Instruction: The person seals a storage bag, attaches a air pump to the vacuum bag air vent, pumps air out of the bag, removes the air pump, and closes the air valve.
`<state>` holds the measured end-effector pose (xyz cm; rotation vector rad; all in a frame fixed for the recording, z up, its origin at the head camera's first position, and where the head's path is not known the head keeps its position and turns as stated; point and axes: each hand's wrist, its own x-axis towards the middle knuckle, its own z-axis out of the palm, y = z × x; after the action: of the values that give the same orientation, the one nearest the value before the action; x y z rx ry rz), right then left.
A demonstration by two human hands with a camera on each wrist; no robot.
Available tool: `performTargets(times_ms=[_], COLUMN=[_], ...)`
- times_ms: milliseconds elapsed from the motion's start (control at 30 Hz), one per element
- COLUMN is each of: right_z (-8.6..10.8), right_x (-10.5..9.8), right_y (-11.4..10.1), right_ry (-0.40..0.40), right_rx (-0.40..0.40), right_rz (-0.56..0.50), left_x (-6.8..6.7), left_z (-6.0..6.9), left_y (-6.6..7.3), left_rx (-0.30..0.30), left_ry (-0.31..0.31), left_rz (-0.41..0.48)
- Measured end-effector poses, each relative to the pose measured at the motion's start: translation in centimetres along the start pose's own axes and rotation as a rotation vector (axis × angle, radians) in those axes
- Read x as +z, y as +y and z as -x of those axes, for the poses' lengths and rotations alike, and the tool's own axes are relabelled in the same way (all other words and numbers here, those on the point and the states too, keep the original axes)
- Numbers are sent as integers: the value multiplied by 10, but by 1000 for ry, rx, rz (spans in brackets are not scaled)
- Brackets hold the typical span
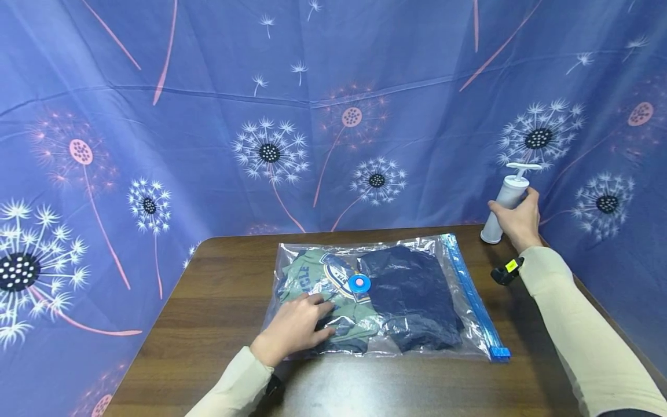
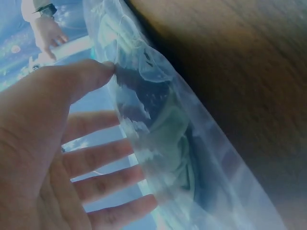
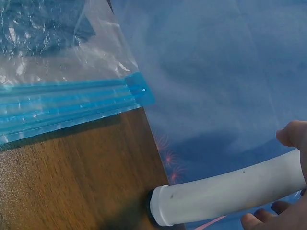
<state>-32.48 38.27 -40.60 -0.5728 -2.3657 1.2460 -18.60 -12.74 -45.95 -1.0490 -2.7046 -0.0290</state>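
A clear plastic bag (image 1: 375, 341) with a green garment and dark navy clothes inside lies flat on the table, its blue valve (image 1: 359, 283) near the middle and its blue zip strip along the right side. My left hand (image 1: 297, 324) rests on the bag's lower left part, fingers spread; in the left wrist view the hand (image 2: 72, 139) touches the plastic with straight fingertips. At the back right my right hand (image 1: 520, 220) grips a white hand pump (image 1: 504, 204), tilted, its T-handle up. The right wrist view shows the pump (image 3: 230, 191) with its base at the table's edge.
The brown wooden table (image 1: 208, 301) ends at the back against a blue curtain (image 1: 312, 145) with a dandelion pattern, which also hangs along the right side. A blue slider (image 1: 499, 354) sits at the near end of the zip strip.
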Motion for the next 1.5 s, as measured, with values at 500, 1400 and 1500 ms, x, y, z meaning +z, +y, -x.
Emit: performTargets(times_ms=[500,1400,1500], right_z=[-5,119,145], right_x=[-7,-35,-24], right_y=[15,-67,-70], right_ry=[73,-150,-189], right_rx=[-62,-544,-590], right_rz=[50,-50,-120], left_x=[2,-1,1], left_z=[-4,-6,-6], left_y=[2,5,5], left_rx=[-51,-112,-119], left_ry=[-110,-168,-167], left_rz=[33,68,76])
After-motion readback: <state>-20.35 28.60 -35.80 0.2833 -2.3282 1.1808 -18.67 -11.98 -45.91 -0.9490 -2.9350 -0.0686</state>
